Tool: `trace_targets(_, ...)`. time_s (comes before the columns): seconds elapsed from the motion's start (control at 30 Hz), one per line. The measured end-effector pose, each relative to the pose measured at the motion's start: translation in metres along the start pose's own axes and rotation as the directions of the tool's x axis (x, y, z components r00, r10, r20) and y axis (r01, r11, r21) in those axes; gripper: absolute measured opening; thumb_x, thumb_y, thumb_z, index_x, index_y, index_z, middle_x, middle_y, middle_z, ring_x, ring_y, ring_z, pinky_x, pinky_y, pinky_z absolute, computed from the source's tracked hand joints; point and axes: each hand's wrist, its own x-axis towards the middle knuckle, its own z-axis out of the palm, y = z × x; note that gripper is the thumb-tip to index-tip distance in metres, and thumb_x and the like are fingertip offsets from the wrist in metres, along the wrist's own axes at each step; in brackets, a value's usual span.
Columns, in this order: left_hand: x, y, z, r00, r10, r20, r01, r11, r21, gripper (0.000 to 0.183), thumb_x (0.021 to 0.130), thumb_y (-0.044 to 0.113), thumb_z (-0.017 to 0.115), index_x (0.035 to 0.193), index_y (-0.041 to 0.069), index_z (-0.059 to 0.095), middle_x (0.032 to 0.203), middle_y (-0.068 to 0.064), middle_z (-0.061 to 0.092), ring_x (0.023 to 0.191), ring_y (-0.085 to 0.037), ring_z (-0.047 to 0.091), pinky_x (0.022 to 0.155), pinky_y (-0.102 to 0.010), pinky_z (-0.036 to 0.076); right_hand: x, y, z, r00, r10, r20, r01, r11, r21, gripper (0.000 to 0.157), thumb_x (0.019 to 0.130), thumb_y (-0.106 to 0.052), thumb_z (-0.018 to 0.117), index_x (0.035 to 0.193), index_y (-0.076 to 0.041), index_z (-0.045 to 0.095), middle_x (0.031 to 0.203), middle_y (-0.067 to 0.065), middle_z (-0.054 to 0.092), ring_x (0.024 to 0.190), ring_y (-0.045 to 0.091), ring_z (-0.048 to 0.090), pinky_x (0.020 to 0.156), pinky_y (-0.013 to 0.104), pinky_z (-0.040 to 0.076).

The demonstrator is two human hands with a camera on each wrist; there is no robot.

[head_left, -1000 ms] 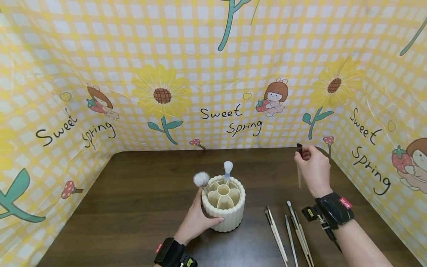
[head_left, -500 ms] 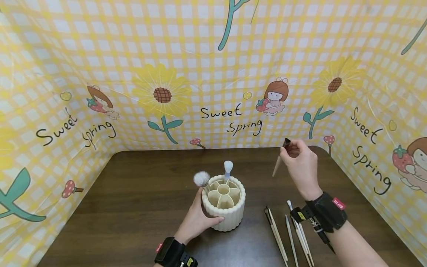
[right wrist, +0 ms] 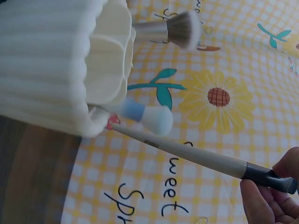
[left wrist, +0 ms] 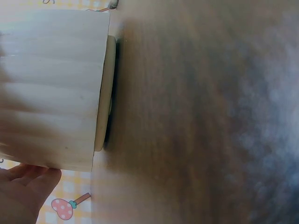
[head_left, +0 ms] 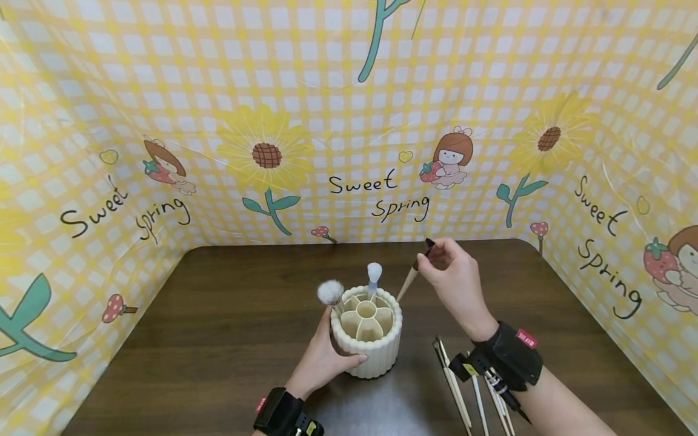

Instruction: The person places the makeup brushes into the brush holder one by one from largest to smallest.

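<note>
A cream, ribbed brush holder [head_left: 364, 357] with petal-shaped compartments stands upright on the table. My left hand [head_left: 323, 362] grips its left side, thumb across the front; the left wrist view shows fingers [left wrist: 44, 179] against the wall. Two brushes stand in the holder: a fluffy grey-white makeup brush [head_left: 330, 292] at the left and a white-tipped brush [head_left: 374, 272] at the back. My right hand [head_left: 455, 281] pinches a dark-tipped makeup brush [right wrist: 201, 156] near its bristle end. The pale handle slants down, its end right at the holder's right rim in the head view.
Several slim brushes [head_left: 454, 387] lie on the dark wooden table [head_left: 218, 339] at the front right, partly under my right wrist in view. A yellow checked cloth [head_left: 349, 121] with printed flowers walls the table at the back and both sides.
My right hand has moved left with the dark-tipped makeup brush, bringing it from the right of the table to the holder's rim, and the handle has tilted. My left hand has stayed on the holder.
</note>
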Motion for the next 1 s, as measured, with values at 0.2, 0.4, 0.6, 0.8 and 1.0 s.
trace_targets(0.2, 0.001, -0.002, 0.001, 1.0, 0.01, -0.001, -0.01, 1.0, 0.0, 0.114, 0.058, 0.048, 0.082, 0.147, 0.017, 0.018, 0.144, -0.013, 0.038, 0.126, -0.027, 0.045, 0.103, -0.05, 0.037, -0.003, 0.001, 0.014, 0.999, 0.014, 0.036, -0.015, 0.999, 0.029, 0.016, 0.084, -0.009, 0.065, 0.096, 0.0, 0.06, 0.09, 0.017, 0.066, 0.085, 0.026, 0.063, 0.071, 0.037, 0.047)
trace_targets(0.4, 0.002, -0.002, 0.002, 1.0, 0.017, 0.0, -0.017, 1.0, -0.004, 0.112, 0.058, 0.047, 0.083, 0.146, 0.02, 0.02, 0.143, -0.011, 0.04, 0.125, -0.026, 0.046, 0.103, -0.049, 0.038, -0.005, 0.003, 0.026, 0.998, 0.013, 0.06, -0.015, 0.999, 0.043, 0.02, 0.084, -0.009, 0.065, 0.101, 0.001, 0.061, 0.091, 0.016, 0.066, 0.086, 0.025, 0.063, 0.073, 0.038, 0.05)
trace_targets(0.6, 0.002, -0.004, 0.002, 1.0, 0.022, 0.002, -0.022, 1.0, -0.014, 0.107, 0.061, 0.035, 0.085, 0.145, 0.014, 0.021, 0.142, -0.015, 0.041, 0.124, -0.029, 0.046, 0.102, -0.052, 0.038, -0.007, 0.01, 0.037, 0.998, 0.002, 0.061, -0.005, 0.999, 0.047, 0.018, 0.083, -0.009, 0.065, 0.099, 0.001, 0.062, 0.087, 0.015, 0.066, 0.081, 0.025, 0.063, 0.065, 0.033, 0.047)
trace_targets(0.8, 0.001, -0.004, 0.002, 1.0, 0.015, 0.008, -0.015, 1.0, -0.021, 0.109, 0.06, 0.038, 0.084, 0.145, 0.015, 0.02, 0.142, -0.014, 0.04, 0.125, -0.028, 0.046, 0.102, -0.051, 0.038, -0.013, 0.02, 0.047, 0.999, -0.022, 0.035, 0.021, 0.999, 0.027, 0.014, 0.08, -0.007, 0.066, 0.091, 0.001, 0.062, 0.078, 0.012, 0.066, 0.073, 0.021, 0.061, 0.06, 0.029, 0.045)
trace_targets(1.0, 0.001, -0.002, 0.0, 1.0, 0.002, 0.003, -0.002, 1.0, -0.005, 0.113, 0.058, 0.048, 0.082, 0.146, 0.017, 0.018, 0.142, -0.013, 0.04, 0.124, -0.027, 0.046, 0.103, -0.05, 0.038, -0.015, 0.032, 0.055, 0.991, 0.08, 0.103, -0.08, 0.997, -0.004, 0.015, 0.079, -0.007, 0.067, 0.09, 0.002, 0.063, 0.081, 0.014, 0.066, 0.075, 0.022, 0.061, 0.06, 0.028, 0.045)
